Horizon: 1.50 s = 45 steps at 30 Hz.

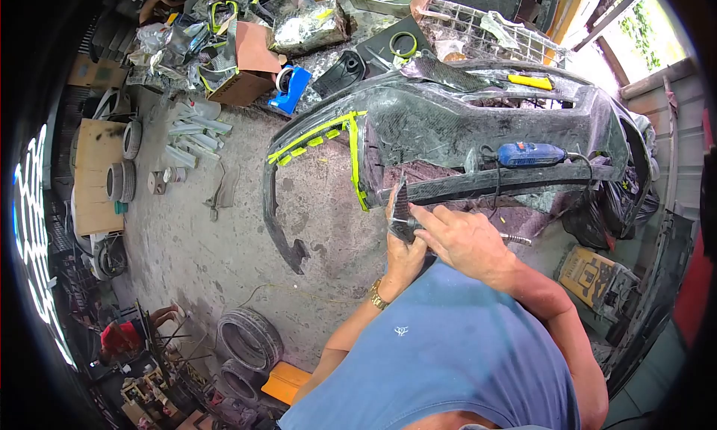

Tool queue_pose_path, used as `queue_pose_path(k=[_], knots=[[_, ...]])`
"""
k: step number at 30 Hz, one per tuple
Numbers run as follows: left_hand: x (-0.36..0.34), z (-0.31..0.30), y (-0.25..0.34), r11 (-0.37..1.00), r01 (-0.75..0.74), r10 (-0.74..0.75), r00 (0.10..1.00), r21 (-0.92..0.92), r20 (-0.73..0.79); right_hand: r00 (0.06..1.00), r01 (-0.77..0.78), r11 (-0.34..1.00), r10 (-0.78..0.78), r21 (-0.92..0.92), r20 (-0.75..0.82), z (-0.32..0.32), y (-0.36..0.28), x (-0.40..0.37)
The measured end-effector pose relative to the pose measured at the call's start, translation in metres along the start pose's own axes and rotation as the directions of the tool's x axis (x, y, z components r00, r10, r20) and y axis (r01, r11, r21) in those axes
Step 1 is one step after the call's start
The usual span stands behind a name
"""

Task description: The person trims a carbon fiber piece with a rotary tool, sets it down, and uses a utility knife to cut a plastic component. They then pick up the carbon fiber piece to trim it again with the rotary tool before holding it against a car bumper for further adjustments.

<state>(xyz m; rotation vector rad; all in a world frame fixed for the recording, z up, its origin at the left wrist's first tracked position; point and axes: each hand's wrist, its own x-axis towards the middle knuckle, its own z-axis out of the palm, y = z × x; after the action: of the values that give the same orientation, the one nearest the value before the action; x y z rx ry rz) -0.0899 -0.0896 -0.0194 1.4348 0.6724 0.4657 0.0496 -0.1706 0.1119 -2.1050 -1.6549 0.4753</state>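
My left hand [405, 260], with a gold watch at the wrist, is closed around a small dark piece [402, 200] with a ribbed or woven surface and a pointed upper end. The fingers of my right hand [470, 245] are curled against the lower part of that piece; the fingertips partly hide it. Just beyond both hands lies a large black car bumper [426, 124] with a woven look. Bright yellow-green tape [354, 157] runs along its left opening. On its lower bar rests a blue rotary tool [532, 154] with a cord.
A yellow-handled cutter [529, 82] lies on top of the bumper. Behind it are a cardboard box [243, 86], a blue tape dispenser [291, 91] and a tape roll [403, 44]. Tyres [251, 339] lie on the floor at lower left. Another person [123, 339] is at far left.
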Motion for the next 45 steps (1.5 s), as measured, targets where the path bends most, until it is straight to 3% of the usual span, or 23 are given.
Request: queue_pose_path(k=[3,5,6,9,11,17,27,30,35,42,45], knots=[[-0.001,-0.003,-0.007,0.993,0.116,-0.117,0.993,0.028,0.033,1.000,-0.009,1.000,0.008,0.014,0.026,-0.001,-0.004,-0.001],[0.005,0.004,0.017,0.997,-0.070,0.070,0.997,0.014,-0.011,1.000,-0.005,1.000,0.005,0.004,0.018,-0.001,-0.003,0.000],[0.004,0.004,0.015,0.997,-0.072,0.072,0.997,0.012,-0.011,1.000,-0.001,1.000,0.001,-0.004,0.010,0.000,-0.003,0.000],[0.000,0.001,0.012,1.000,0.006,-0.006,1.000,0.025,0.021,1.000,-0.014,1.000,0.014,0.023,-0.006,0.000,-0.002,0.002],[-0.002,0.002,0.013,0.972,0.197,-0.193,0.980,-0.129,0.048,0.999,-0.033,0.999,0.033,0.026,-0.027,0.003,0.003,0.005],[-0.002,-0.003,-0.010,0.993,0.115,-0.115,0.993,0.007,0.035,0.999,-0.043,0.998,0.045,0.051,-0.029,0.004,0.000,0.005],[0.001,0.001,0.013,0.983,0.156,-0.154,0.988,-0.095,0.029,0.991,-0.017,0.998,0.024,0.054,-0.133,0.012,0.005,0.009],[0.000,0.001,0.010,0.986,0.134,-0.131,0.991,-0.098,0.039,0.994,-0.034,0.998,0.039,0.049,-0.100,0.011,0.001,0.007],[-0.002,-0.003,-0.019,0.994,0.110,-0.109,0.994,-0.012,0.018,0.989,-0.022,0.998,0.031,0.065,-0.144,0.013,0.002,0.008],[0.000,-0.001,0.013,0.994,0.080,-0.077,0.996,-0.073,0.037,0.979,-0.036,0.992,0.059,0.121,-0.196,0.014,0.006,0.006],[-0.001,0.001,0.019,0.999,0.034,-0.034,0.999,0.001,-0.007,0.982,-0.027,0.991,0.051,0.131,-0.183,0.018,0.007,0.006]])
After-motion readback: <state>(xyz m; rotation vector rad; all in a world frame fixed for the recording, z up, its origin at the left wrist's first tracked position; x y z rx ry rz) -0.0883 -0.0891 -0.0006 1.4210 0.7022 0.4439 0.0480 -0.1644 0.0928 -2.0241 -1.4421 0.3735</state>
